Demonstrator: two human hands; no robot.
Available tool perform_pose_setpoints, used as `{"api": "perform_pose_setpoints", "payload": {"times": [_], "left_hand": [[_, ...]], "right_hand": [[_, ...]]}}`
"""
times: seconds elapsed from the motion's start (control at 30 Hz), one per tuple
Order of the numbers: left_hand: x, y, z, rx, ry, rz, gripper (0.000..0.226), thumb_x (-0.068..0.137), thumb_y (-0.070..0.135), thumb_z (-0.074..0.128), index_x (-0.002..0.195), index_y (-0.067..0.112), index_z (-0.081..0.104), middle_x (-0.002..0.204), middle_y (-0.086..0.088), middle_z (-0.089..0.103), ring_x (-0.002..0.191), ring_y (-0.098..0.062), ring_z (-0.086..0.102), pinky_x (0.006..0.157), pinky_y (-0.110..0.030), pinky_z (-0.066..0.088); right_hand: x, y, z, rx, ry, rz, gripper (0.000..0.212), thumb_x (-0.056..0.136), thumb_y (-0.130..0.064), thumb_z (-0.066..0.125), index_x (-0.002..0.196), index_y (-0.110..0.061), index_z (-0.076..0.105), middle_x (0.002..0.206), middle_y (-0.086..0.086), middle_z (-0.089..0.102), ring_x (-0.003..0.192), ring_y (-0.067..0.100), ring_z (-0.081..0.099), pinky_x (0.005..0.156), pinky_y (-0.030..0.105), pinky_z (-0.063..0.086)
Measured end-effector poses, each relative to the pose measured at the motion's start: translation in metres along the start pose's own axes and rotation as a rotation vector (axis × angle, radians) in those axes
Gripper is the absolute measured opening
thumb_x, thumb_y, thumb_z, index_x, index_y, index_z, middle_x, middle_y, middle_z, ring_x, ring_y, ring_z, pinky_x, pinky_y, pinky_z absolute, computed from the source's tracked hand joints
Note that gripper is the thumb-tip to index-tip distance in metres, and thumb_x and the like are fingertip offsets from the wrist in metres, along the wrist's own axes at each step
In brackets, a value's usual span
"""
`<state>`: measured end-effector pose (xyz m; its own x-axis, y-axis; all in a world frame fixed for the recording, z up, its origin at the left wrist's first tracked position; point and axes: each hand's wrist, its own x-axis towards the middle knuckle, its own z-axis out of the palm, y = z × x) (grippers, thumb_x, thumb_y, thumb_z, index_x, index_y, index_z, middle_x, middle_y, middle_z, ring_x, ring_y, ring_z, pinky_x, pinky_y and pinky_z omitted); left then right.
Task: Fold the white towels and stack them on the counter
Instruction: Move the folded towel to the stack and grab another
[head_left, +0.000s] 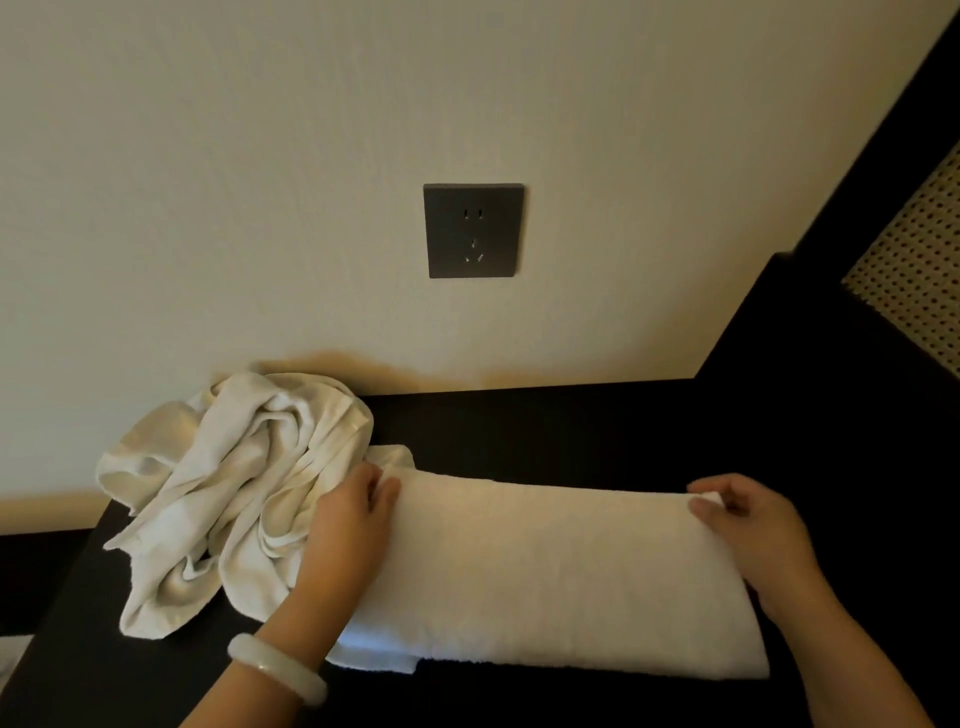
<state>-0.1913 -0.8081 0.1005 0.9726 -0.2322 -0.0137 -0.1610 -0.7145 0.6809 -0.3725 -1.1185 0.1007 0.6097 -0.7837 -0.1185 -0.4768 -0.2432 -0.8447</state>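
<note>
one towel (550, 577) lies half-folded on the counter (597, 421), left hand (347, 512) and right hand (748, 525) pinching its far corners, while the crumpled pile (234, 493) beside it waits unfolded.

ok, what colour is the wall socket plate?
Dark grey, almost black: the socket stands out against the cream wall in the head view.

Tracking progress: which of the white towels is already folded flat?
The flat towel, held at its far corners by left hand and right hand; the crumpled towel lies heaped beside it.
</note>
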Motion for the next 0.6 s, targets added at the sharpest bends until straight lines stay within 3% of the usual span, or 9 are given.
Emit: {"api": "perform_pose_setpoints", "payload": {"times": [0.2, 0.4, 0.6], "left_hand": [[-0.002, -0.006, 0.018, 0.064, 0.051, 0.047, 0.03, 0.1, 0.028, 0.049, 0.072, 0.017, 0.047, 0.061, 0.001, 0.053, 0.053, -0.013, 0.051, 0.05, -0.019, 0.032], [0.001, -0.003, 0.013, 0.05, 0.065, 0.046, 0.028, 0.103, 0.028, 0.042, 0.079, 0.014, 0.05, 0.065, -0.001, 0.056, 0.058, -0.014, 0.054, 0.052, -0.02, 0.036], [0.002, -0.011, 0.022, 0.141, 0.062, 0.023, 0.031, 0.104, 0.028, 0.042, 0.076, 0.016, 0.047, 0.064, 0.001, 0.053, 0.057, -0.012, 0.051, 0.052, -0.021, 0.033]], "right_hand": [[-0.005, 0.017, 0.025, -0.186, 0.168, -0.057, 0.008, 0.095, -0.01, 0.059, 0.096, -0.016, 0.065, 0.092, 0.006, 0.063, 0.082, 0.02, 0.056, 0.068, 0.031, 0.039], [-0.001, 0.004, 0.019, -0.222, 0.217, -0.134, 0.011, 0.098, -0.012, 0.055, 0.104, -0.014, 0.064, 0.098, 0.007, 0.06, 0.088, 0.023, 0.055, 0.075, 0.033, 0.039], [0.003, 0.014, 0.036, -0.392, 0.232, -0.159, 0.015, 0.1, -0.013, 0.051, 0.105, -0.01, 0.065, 0.114, 0.011, 0.056, 0.085, 0.019, 0.048, 0.072, 0.03, 0.035]]}}
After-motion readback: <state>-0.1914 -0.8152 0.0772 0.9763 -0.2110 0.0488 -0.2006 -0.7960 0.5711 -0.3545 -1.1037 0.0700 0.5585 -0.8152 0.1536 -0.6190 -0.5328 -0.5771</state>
